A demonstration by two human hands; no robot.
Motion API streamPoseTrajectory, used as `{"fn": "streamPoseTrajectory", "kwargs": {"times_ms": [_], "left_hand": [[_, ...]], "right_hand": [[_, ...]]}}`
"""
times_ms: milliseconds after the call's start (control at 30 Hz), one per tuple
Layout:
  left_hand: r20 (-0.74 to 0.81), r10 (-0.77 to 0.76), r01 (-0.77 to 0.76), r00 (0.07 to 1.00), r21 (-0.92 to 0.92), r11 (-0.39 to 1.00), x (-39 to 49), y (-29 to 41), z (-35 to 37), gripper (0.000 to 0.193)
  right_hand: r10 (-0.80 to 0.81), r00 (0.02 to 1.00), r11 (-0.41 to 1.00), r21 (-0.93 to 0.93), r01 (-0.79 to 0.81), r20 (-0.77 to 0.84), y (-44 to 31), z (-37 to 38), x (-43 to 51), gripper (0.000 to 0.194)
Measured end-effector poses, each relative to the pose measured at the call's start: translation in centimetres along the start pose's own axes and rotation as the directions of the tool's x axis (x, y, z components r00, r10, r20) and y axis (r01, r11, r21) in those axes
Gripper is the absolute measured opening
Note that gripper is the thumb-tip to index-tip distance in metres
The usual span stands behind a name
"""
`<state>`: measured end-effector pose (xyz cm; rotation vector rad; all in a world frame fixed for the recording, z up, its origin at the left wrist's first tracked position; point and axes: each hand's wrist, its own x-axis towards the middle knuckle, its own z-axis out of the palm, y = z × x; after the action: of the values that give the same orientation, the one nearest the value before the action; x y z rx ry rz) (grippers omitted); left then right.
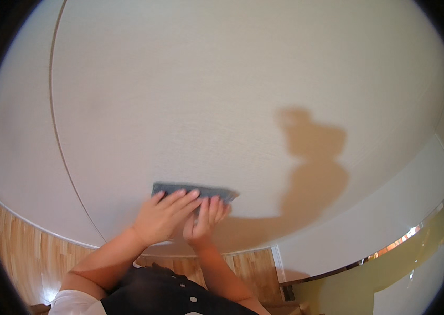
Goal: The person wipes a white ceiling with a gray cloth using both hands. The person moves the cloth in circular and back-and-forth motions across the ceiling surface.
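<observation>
A long dark grey cloth or pad (206, 191), perhaps folded, lies flat against a large pale surface (167, 86) that looks like a wall or board. The fingers of my left hand (165, 218) rest spread across its left and middle part. My right hand (206, 220) is close beside it, its fingertips on the item's right part. The underside of both hands is hidden, so a grip cannot be made out. At the item's right end shows a small brownish tip.
A thin dark seam (54, 106) runs down the surface's left side. A wood-look floor (36, 240) shows below its lower edge. To the right are a lower white panel (364, 212) and a greenish area (348, 275). A shadow falls on the pale surface.
</observation>
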<state>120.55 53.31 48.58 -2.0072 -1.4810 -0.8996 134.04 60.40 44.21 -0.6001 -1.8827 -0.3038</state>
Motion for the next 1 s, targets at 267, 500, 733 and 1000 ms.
{"fn": "streamPoseTrajectory", "kwargs": {"times_ms": [267,500,733,1000], "left_hand": [[-0.119,-0.051,0.06,0.992,0.072,0.996,-1.0,-2.5,-0.2,0.051],[-0.141,-0.08,0.09,0.987,0.064,0.994,-1.4,-3.5,-0.6,0.042],[-0.079,-0.114,0.118,0.99,0.044,0.992,-6.2,-5.7,0.5,0.043],[-0.292,-0.138,0.14,0.946,-0.013,0.99,-2.1,-9.6,-3.6,0.044]], "right_hand": [[0.011,0.996,1.0,0.0,-0.011,0.093,-1.7,1.0,1.6,0.049],[0.03,0.99,1.0,0.005,-0.031,0.14,-2.6,1.9,1.9,0.053],[0.1,0.947,0.994,0.013,-0.109,0.304,-6.4,3.3,-0.5,0.05],[0.048,0.978,0.997,0.053,-0.06,0.204,-8.9,4.5,7.3,0.051]]}}
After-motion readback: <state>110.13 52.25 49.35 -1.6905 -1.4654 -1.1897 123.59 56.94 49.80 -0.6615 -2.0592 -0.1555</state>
